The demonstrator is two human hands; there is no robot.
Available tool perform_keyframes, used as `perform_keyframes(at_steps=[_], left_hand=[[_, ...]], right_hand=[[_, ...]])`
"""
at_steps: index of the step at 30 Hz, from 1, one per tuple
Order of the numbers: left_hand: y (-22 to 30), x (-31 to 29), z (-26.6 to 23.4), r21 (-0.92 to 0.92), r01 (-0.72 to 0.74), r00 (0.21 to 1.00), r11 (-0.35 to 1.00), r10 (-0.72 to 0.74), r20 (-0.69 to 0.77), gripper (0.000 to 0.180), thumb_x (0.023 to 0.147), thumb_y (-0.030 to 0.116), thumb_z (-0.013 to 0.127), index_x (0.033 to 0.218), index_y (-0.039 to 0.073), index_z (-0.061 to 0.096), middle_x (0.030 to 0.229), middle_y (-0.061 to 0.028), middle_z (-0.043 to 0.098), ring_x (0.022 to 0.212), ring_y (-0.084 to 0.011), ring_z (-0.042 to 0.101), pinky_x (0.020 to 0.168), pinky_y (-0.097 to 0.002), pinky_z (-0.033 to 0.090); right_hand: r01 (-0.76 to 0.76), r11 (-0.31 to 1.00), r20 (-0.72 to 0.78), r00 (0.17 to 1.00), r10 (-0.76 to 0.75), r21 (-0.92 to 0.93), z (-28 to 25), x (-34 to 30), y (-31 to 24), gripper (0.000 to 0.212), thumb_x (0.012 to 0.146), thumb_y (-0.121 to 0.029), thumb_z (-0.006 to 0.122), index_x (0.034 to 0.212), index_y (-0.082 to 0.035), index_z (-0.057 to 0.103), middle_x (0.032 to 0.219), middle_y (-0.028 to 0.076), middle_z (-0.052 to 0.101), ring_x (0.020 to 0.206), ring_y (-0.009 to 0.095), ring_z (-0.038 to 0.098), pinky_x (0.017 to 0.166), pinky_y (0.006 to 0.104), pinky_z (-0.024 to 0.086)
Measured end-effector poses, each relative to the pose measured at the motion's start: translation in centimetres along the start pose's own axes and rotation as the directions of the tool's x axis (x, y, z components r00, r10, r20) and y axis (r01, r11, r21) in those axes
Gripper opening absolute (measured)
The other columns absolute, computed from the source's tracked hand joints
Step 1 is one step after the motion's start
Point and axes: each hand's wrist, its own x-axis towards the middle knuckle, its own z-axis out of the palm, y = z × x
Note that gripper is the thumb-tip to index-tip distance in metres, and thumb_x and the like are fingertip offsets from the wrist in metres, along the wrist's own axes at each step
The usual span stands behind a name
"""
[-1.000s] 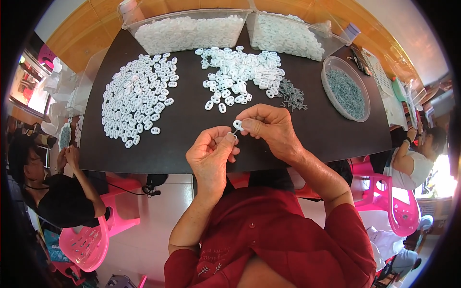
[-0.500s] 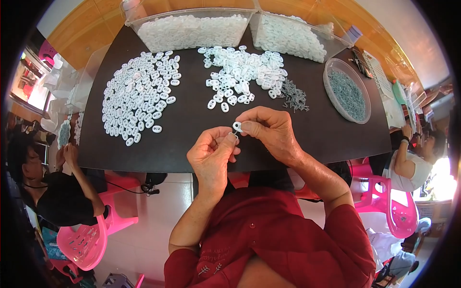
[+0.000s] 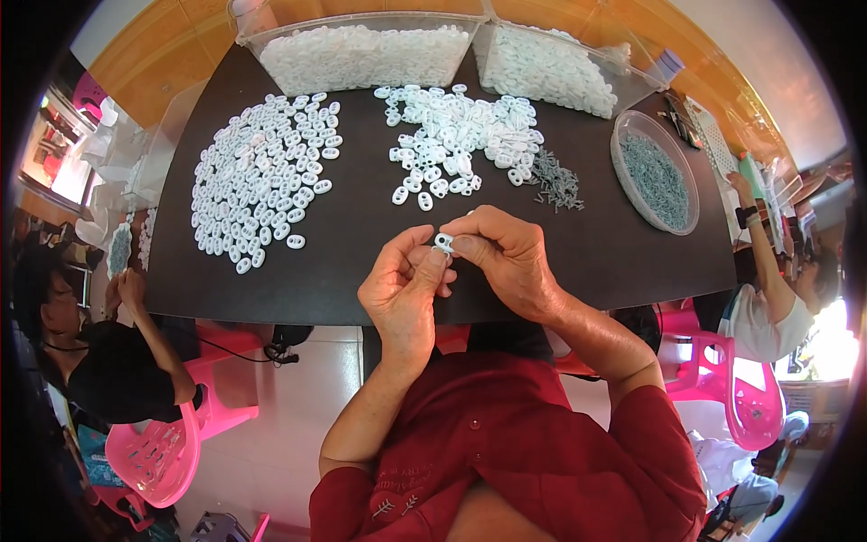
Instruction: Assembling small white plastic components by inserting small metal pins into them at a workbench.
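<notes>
Lettering (image 3: 405, 473) on your red shirt (image 3: 542, 429)
You wear it above two arrow shapes (image 3: 384, 508), too small to read

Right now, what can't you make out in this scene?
- Head view: part of the held white oval plastic piece, covered by the left hand and right hand.
- Head view: end shapes of the thin grey pins, too small.
- Head view: the pale pink container's top, cut off by the upper edge.

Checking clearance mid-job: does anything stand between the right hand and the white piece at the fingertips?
Nothing visible does. The right hand pinches the white piece directly. The left hand has its fingertips close by, and they may hide something small.
</notes>
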Motion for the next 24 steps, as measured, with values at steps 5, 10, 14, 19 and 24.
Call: perform_keyframes(at_steps=[5, 10, 14, 19, 24], left_hand=[[-0.5, 0.0, -0.2, 0.010, -0.003, 1.000, 1.000, 0.003, 0.022, 0.024, 0.085, -0.001, 0.061, 0.109, -0.007, 0.059, 0.079, -0.0087, 0.063, 0.063, -0.0131, 0.058, 0.052, -0.0230, 0.047], [-0.4, 0.3, 0.0, -0.029, -0.048, 0.999, 0.998, 0.049, 0.017, 0.022, 0.084, -0.003, 0.061, 0.106, -0.007, 0.060, 0.082, -0.0102, 0.063, 0.063, -0.0136, 0.058, 0.052, -0.0229, 0.047], [0.1, 0.5, 0.3, -0.046, -0.012, 1.000, 0.999, 0.012, -0.008, 0.020, 0.084, -0.005, 0.060, 0.103, -0.009, 0.062, 0.085, -0.0124, 0.065, 0.063, -0.0144, 0.059, 0.052, -0.0243, 0.049], [0.2, 0.5, 0.4, -0.053, 0.027, 0.999, 0.998, -0.028, -0.030, 0.017, 0.084, -0.005, 0.059, 0.100, -0.009, 0.062, 0.083, -0.0130, 0.065, 0.062, -0.0154, 0.059, 0.053, -0.0253, 0.051], [0.2, 0.5, 0.2, -0.062, 0.064, 0.997, 0.996, -0.066, -0.029, 0.012, 0.084, -0.005, 0.058, 0.096, -0.009, 0.062, 0.082, -0.0128, 0.065, 0.063, -0.0159, 0.061, 0.054, -0.0257, 0.051]], right_hand=[[0.049, 0.996, 0.052, 0.998, -0.045, -0.075, -0.3, -0.2, 0.2, 0.014, 0.084, 0.005, 0.057, 0.096, 0.000, 0.064, 0.080, 0.004, 0.057, 0.073, 0.010, 0.053, 0.066, 0.0251, 0.044], [0.118, 0.980, 0.087, 0.991, -0.105, -0.159, -0.3, -0.2, -0.2, 0.021, 0.079, 0.005, 0.061, 0.099, -0.003, 0.064, 0.081, 0.004, 0.057, 0.070, 0.011, 0.052, 0.063, 0.0260, 0.043], [0.225, 0.936, 0.069, 0.974, -0.215, -0.270, -0.3, -0.2, -0.4, 0.031, 0.072, 0.004, 0.068, 0.101, -0.004, 0.065, 0.082, 0.005, 0.059, 0.072, 0.014, 0.053, 0.062, 0.0274, 0.044], [0.290, 0.901, 0.056, 0.956, -0.288, -0.323, -0.2, -0.2, 0.0, 0.034, 0.068, 0.003, 0.070, 0.101, -0.003, 0.065, 0.084, 0.006, 0.060, 0.074, 0.017, 0.054, 0.063, 0.0291, 0.046], [0.379, 0.802, 0.042, 0.912, -0.408, -0.461, 0.0, -0.3, 0.0, 0.035, 0.068, 0.000, 0.070, 0.102, -0.001, 0.064, 0.086, 0.009, 0.060, 0.076, 0.023, 0.056, 0.064, 0.0320, 0.047]])
